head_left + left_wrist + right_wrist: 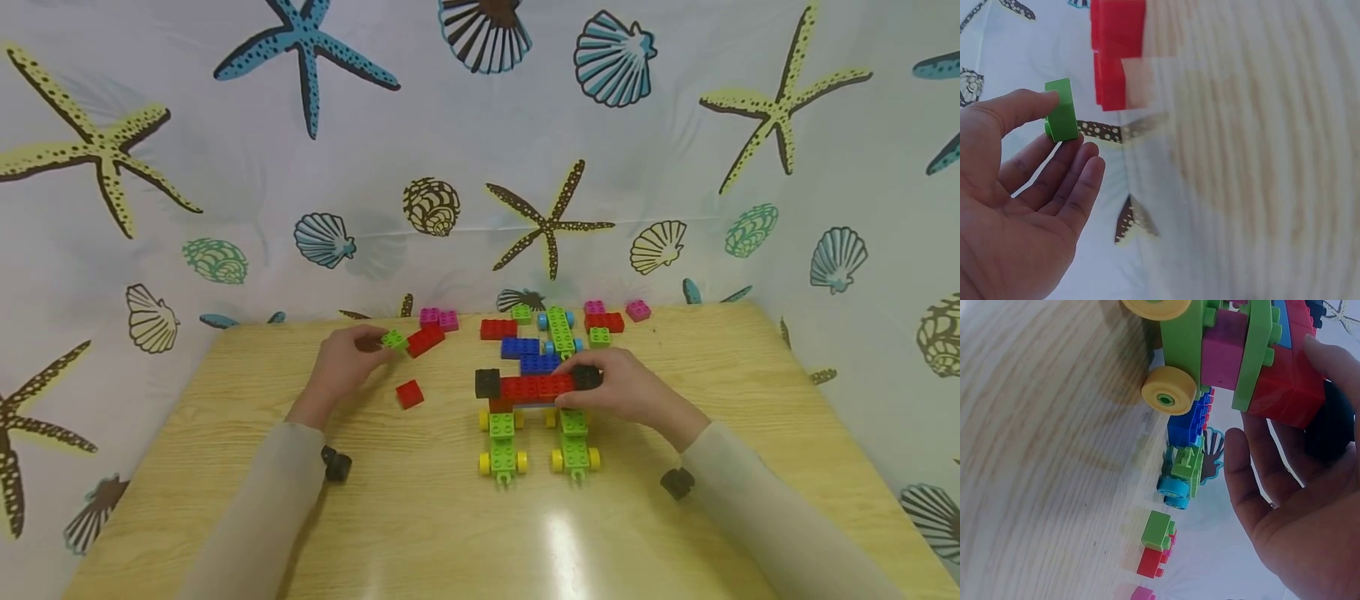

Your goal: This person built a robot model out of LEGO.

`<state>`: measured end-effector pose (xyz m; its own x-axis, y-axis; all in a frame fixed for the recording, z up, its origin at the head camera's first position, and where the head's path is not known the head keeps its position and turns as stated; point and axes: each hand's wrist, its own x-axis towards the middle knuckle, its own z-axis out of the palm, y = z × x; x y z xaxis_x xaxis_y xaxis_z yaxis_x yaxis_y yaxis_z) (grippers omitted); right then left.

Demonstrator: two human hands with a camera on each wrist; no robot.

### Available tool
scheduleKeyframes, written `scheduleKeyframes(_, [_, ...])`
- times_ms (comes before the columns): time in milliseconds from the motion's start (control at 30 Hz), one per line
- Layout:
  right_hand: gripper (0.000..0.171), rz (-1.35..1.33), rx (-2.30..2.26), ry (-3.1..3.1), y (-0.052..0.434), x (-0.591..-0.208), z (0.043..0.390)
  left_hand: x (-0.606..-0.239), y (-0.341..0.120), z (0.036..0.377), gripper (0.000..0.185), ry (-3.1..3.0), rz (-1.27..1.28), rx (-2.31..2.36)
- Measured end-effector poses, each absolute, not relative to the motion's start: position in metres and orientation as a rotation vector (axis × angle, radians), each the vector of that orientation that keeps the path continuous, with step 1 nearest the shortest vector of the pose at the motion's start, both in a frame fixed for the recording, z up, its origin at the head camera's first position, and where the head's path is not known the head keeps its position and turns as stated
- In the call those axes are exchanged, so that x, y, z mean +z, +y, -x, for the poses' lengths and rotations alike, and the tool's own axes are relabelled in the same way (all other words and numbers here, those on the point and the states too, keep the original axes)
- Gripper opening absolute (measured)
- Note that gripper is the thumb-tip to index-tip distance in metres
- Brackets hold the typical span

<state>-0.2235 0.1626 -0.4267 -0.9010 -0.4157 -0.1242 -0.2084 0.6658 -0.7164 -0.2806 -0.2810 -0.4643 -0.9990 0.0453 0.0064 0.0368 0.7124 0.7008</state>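
Note:
My left hand [347, 367] pinches a small green toy brick [1062, 111] between thumb and fingertips, close to a long red brick [426, 341] on the table. At its far end, my right hand [618, 390] holds a block build [528, 388] with thumb and fingers on either side of its red top. Black bricks [487, 383] sit at the ends of that top. Below it stand two green wheeled bases [502, 450] with yellow wheels [1168, 390]. A magenta brick [1225, 349] shows between green layers in the right wrist view.
Behind the build lie blue bricks [520, 348], a green base with blue wheels [560, 333] and several red, green and magenta bricks. A small red brick [409, 394] lies nearer the left hand. Black bricks [677, 482] rest beside both forearms. A patterned cloth [465, 167] borders the table [420, 533].

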Motion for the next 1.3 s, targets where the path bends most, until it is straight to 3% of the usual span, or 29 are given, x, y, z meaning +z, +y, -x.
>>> scheduleKeyframes(300, [0.040, 0.509, -1.057, 2.609, 0.162, -0.428, 0.225, -0.434, -0.243, 0.258, 0.045, 2.851, -0.228, 1.277])
scheduleKeyframes(700, [0.040, 0.532, -1.047, 2.617, 0.163, -0.427, 0.226, -0.391, -0.166, 0.221, 0.038, 2.783, -0.630, 1.246])
scheduleKeyframes(1300, [0.039, 0.540, -1.083, 2.602, 0.165, -0.427, 0.227, -0.405, -0.123, 0.220, 0.037, 2.696, -0.702, 1.041])
